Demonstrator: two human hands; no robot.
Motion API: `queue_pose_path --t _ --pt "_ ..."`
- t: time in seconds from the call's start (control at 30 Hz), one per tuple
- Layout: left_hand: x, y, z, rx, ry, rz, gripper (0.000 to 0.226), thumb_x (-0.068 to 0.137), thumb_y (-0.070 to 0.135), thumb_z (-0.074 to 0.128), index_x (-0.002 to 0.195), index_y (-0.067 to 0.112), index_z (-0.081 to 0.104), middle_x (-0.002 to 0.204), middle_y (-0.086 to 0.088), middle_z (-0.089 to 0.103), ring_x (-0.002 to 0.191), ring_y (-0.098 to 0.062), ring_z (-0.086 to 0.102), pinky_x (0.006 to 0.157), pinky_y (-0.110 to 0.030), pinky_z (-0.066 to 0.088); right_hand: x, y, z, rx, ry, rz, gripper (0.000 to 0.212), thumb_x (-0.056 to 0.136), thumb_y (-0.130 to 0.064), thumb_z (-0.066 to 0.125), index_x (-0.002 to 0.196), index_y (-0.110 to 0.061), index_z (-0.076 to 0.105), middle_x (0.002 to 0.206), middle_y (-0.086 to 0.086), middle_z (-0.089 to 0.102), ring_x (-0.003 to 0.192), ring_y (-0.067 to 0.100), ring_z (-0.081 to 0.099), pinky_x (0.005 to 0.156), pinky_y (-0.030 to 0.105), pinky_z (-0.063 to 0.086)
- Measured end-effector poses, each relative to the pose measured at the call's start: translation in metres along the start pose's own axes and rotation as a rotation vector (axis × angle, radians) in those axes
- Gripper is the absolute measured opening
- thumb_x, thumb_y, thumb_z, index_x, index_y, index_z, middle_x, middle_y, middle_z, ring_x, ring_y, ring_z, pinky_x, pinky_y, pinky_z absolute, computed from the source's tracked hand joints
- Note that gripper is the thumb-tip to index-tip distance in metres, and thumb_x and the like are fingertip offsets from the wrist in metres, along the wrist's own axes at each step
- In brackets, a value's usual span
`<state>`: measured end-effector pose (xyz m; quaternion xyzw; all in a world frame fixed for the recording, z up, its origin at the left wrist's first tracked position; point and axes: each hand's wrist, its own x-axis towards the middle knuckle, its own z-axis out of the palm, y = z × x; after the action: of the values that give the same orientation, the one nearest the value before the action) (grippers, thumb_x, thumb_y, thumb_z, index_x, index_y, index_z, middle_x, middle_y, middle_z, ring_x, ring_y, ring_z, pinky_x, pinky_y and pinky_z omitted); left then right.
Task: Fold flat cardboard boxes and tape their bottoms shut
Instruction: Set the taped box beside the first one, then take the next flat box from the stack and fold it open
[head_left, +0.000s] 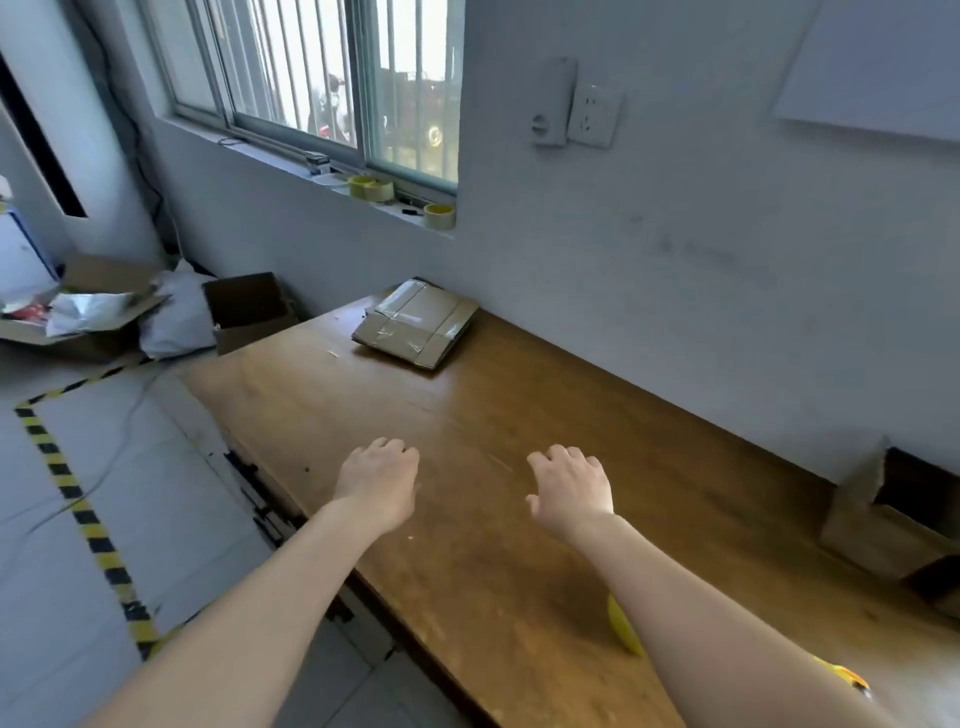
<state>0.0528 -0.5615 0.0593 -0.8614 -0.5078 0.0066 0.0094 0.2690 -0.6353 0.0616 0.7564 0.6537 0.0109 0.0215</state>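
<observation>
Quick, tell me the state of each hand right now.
Left hand: open, palm down over the wooden table, holding nothing.
Right hand: open, fingers loosely spread, holding nothing.

Both arms out over wooden table; left hand, right hand empty, palms down; flat cardboard stack far end

Left grip and right grip outstretched, empty.

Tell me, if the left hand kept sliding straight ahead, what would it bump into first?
Probably the flat brown taped cardboard box. The left hand points up the wooden table roughly toward it, though depth is unclear.
</observation>
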Motion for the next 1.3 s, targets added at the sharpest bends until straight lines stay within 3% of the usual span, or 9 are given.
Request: queue_pose_path --t 0.23,0.47,0.6,0.87,1.1,1.3 --pt "0.015 -0.090 0.002 0.048 -0.017 -0.004 0.022 0.091 0.018 0.049 0.113 0.018 0.055 0.116 -0.003 0.056 0.113 -0.022 0.049 0.087 -0.033 0.040 0.056 -0.085 0.005 0.011 -0.010 -0.019 0.041 0.090 -0.039 0.059 0.126 -0.021 0.052 0.121 0.004 0.055 0.116 0.024 0.049 0.097 0.036 0.039" --pt "0.060 -0.149 0.013 0.049 -0.033 -0.011 0.025 0.088 0.006 0.050 0.110 0.017 0.054 0.115 -0.003 0.056 0.111 -0.021 0.050 0.088 -0.032 0.041 0.123 -0.127 0.010 0.002 -0.017 -0.039 0.041 0.090 -0.040 0.059 0.125 -0.021 0.052 0.120 0.004 0.056 0.114 0.024 0.050 0.093 0.036 0.040" --pt "0.102 -0.174 0.021 0.048 -0.025 -0.015 0.017 0.093 0.015 0.049 0.109 0.018 0.054 0.115 -0.003 0.056 0.112 -0.021 0.050 0.087 -0.032 0.041 0.170 -0.136 0.017 0.002 -0.011 -0.038 0.041 0.090 -0.040 0.058 0.126 -0.022 0.052 0.121 0.004 0.056 0.114 0.024 0.051 0.092 0.036 0.041" --pt "0.198 -0.213 0.034 0.009 -0.041 0.015 0.024 0.096 0.030 0.048 0.115 0.018 0.054 0.122 -0.002 0.054 0.118 -0.022 0.047 0.090 -0.033 0.042 0.258 -0.140 0.023 0.053 0.007 0.023 0.039 0.091 -0.040 0.057 0.124 -0.020 0.053 0.117 0.004 0.058 0.108 0.023 0.053 0.087 0.034 0.044" --pt "0.280 -0.240 0.059 -0.054 -0.074 0.025 0.030 0.095 0.036 0.049 0.119 0.020 0.053 0.120 -0.001 0.054 0.117 -0.021 0.047 0.090 -0.034 0.043 0.319 -0.145 0.037 0.106 -0.036 0.140 0.037 0.091 -0.040 0.058 0.121 -0.020 0.054 0.115 0.003 0.058 0.105 0.021 0.053 0.085 0.033 0.044" --pt "0.352 -0.264 0.090 -0.196 -0.123 0.027 0.039 0.094 0.036 0.052 0.128 0.018 0.050 0.131 -0.002 0.048 0.122 -0.022 0.044 0.091 -0.035 0.044 0.372 -0.153 0.058 0.172 -0.094 0.305 0.038 0.091 -0.038 0.059 0.123 -0.019 0.053 0.114 0.003 0.059 0.102 0.020 0.053 0.084 0.032 0.046"
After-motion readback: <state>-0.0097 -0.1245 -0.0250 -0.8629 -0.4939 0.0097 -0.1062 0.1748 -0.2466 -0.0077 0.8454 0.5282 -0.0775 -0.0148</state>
